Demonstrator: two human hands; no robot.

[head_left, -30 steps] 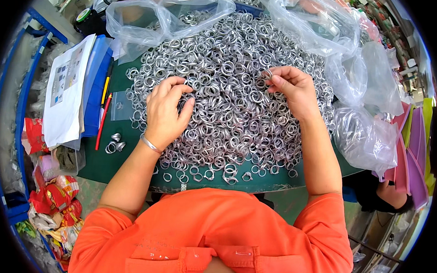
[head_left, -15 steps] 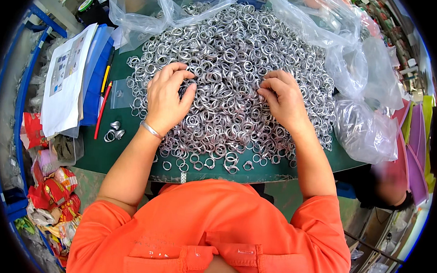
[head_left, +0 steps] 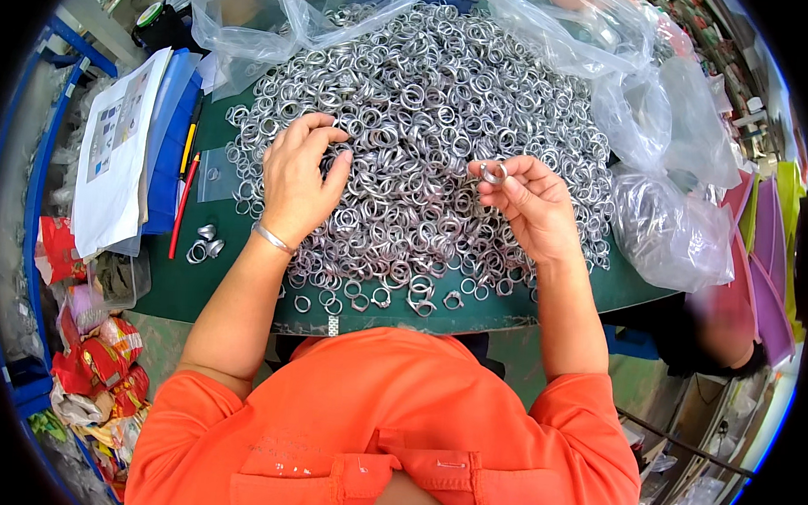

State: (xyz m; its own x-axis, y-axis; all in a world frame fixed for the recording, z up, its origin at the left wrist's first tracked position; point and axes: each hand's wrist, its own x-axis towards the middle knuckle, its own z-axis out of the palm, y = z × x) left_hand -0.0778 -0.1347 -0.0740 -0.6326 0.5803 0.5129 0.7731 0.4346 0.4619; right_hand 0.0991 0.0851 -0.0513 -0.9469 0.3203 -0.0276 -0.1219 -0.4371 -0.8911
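Observation:
A wide heap of silver-coloured metal rings (head_left: 417, 119) covers much of the green table. Between the thumb and fingers of my right hand (head_left: 539, 208) a single silver ring (head_left: 493, 173) is pinched, held just above the heap's right part. My left hand (head_left: 298, 178) rests at the heap's left side, its fingers bent and thumb apart, with rings under and beside the fingertips. Nothing shows in its grip. Along the near edge of the table lie several loose rings (head_left: 422, 298). A few chunkier rings (head_left: 206, 243) sit apart at the left.
Clear plastic bags (head_left: 676, 235) lie around the heap's right and far sides. On the left are a blue tray (head_left: 169, 177) with papers (head_left: 118, 145) on it, a red pencil (head_left: 184, 205) and a small clear bag (head_left: 215, 173). Another person's arm (head_left: 728, 344) shows at right.
My right hand has lifted off the heap and turned, bringing up one ring between its fingers. The left hand stays almost in place on the rings.

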